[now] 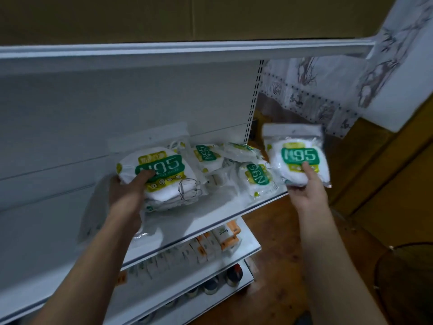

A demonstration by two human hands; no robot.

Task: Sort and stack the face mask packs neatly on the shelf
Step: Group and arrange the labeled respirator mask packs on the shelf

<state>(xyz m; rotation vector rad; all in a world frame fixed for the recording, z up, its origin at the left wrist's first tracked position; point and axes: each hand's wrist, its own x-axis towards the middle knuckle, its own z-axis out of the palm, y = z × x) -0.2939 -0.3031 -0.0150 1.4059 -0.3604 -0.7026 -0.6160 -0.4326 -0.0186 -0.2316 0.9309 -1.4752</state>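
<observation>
On the middle shelf [222,207]: one stack [164,184] of packs at left, one loose heap [234,165] just beside it at right.
Stack: several packs, count unclear; top one lies label up, reading N95.
Heap: at least three packs, askew, labels turned sideways.
Left hand [126,193]: grips the stack's left edge, thumb pressed on the top label.
Right hand [307,191]: pinches one pack [297,158] at its lower edge, thumb in front; this pack is upright in the air, past the shelf's right end.
Lower shelf [253,248]: row of orange-and-white boxes [225,238], count unclear.
Bottom shelf [246,285]: at least three dark-lidded jars [234,274].
</observation>
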